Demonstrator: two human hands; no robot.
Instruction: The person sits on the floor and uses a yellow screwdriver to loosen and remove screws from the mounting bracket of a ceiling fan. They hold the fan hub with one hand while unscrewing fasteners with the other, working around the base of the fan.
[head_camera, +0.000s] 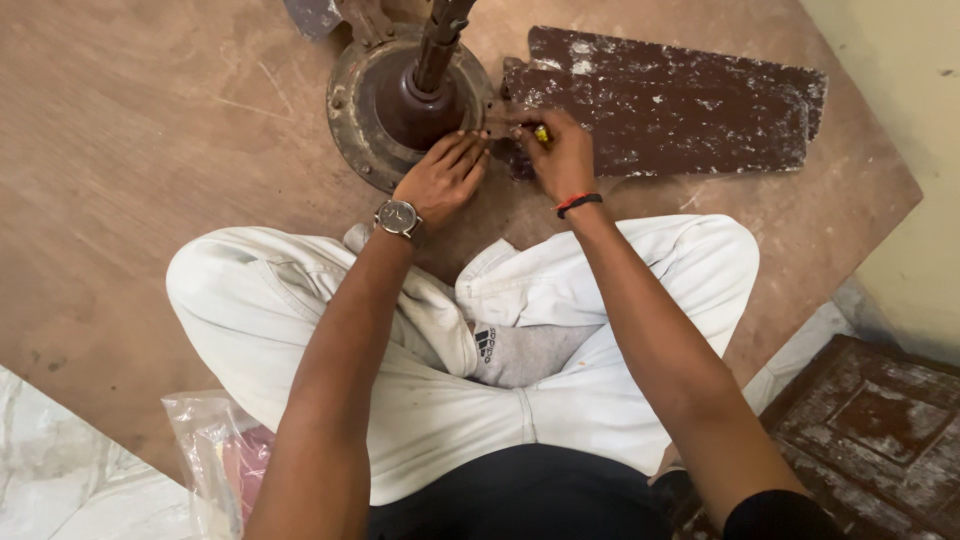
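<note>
Our left hand (443, 177) lies flat and open on the round fan motor (400, 100). Our right hand (562, 155) grips a yellow tool (541, 133) tight. We should keep the motor still and turn slowly.

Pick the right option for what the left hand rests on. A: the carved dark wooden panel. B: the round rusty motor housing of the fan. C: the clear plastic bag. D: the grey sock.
B: the left hand, with a wristwatch on its wrist, lies fingers-down on the rim of the round motor housing.
</note>
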